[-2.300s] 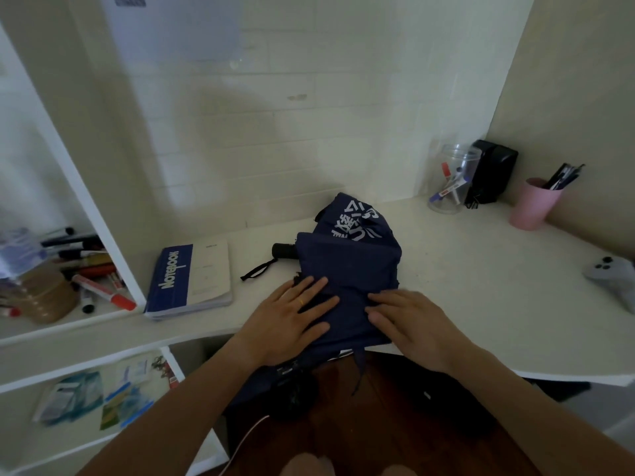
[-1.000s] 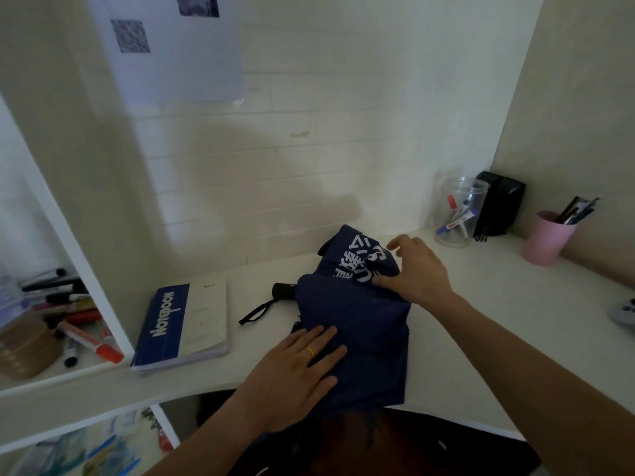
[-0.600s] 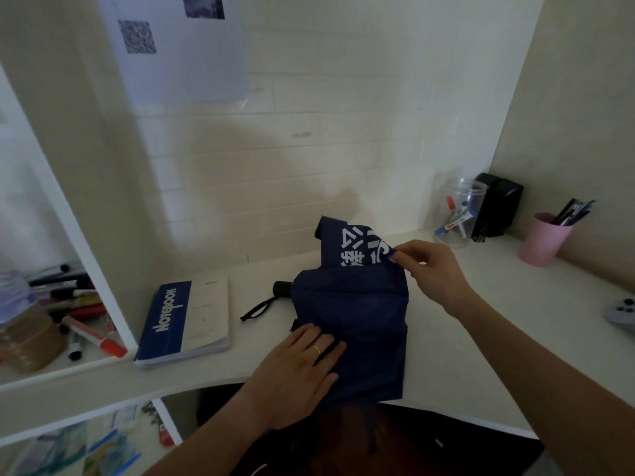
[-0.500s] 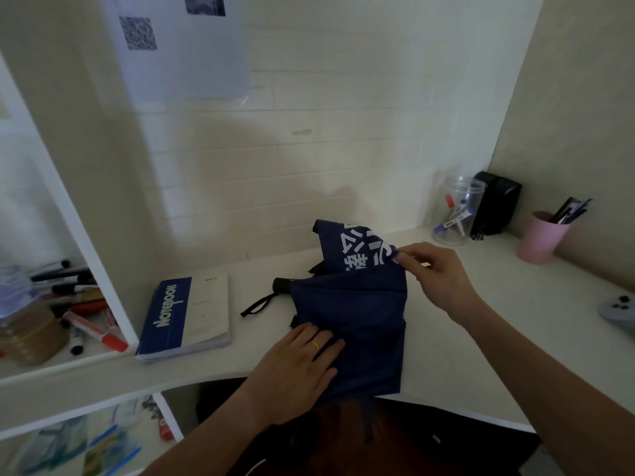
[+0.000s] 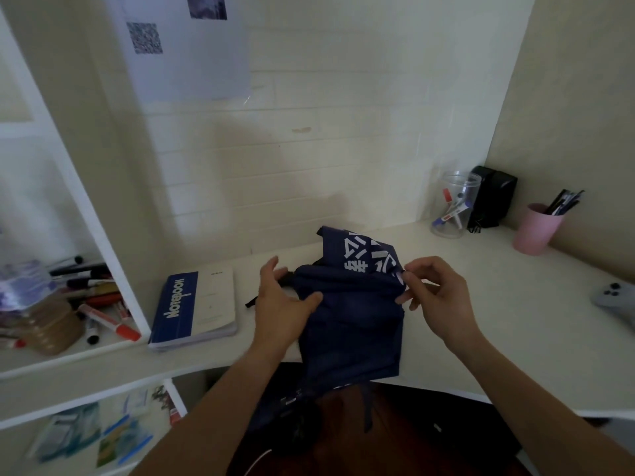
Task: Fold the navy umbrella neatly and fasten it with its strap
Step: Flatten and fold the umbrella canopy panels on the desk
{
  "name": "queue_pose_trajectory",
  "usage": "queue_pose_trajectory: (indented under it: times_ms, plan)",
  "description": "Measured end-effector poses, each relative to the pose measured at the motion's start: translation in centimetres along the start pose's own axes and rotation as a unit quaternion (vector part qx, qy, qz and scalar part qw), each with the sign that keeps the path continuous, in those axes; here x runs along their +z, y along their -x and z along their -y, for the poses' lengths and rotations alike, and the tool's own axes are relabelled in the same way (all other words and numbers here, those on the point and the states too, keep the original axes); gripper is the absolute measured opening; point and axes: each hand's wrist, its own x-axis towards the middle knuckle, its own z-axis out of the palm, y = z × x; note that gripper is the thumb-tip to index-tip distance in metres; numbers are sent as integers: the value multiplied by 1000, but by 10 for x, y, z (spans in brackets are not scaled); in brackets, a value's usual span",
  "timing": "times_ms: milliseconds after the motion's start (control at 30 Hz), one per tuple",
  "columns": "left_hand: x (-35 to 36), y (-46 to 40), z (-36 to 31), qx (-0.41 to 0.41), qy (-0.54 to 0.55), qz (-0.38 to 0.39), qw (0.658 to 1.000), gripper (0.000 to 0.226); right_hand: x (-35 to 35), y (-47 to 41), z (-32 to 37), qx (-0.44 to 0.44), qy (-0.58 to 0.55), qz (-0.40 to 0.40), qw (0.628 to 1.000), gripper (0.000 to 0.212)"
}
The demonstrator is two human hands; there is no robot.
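Observation:
The navy umbrella (image 5: 350, 324) lies on the white desk (image 5: 515, 324), its canopy flattened, with white lettering on the raised far flap. Its near end hangs over the desk edge, where a thin navy strip (image 5: 367, 407) dangles. My right hand (image 5: 436, 297) pinches a fold at the canopy's right edge. My left hand (image 5: 280, 304) is at the left edge, thumb on the cloth and fingers spread upward. It hides most of the black handle; only the handle's black cord (image 5: 252, 301) shows.
A blue notebook (image 5: 192, 307) lies left of the umbrella. At the back right stand a clear jar of markers (image 5: 453, 204), a black box (image 5: 493, 197) and a pink pen cup (image 5: 536, 228). A grey controller (image 5: 615, 297) sits far right. Markers fill the left shelf (image 5: 99, 304).
My left hand has left the near part of the canopy and moved up to its left edge. My right hand still pinches the right edge, with the lettered flap raised.

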Motion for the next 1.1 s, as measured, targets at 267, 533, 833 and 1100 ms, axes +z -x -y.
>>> queue_pose_trajectory:
  times_ms: [267,533,833,1100]
  plan:
    - [-13,-1,14,-101,162,91,977,43,-5,6,-4,49,56,40,996,43]
    - [-31,10,28,-107,58,144,982,28,-12,23,-24,115,73,99,986,24]
    - [-23,4,35,-118,-39,158,980,22,0,38,-40,95,232,151,956,55]
    - [9,-28,25,-57,-67,159,983,18,9,-4,-47,91,271,140,948,63]
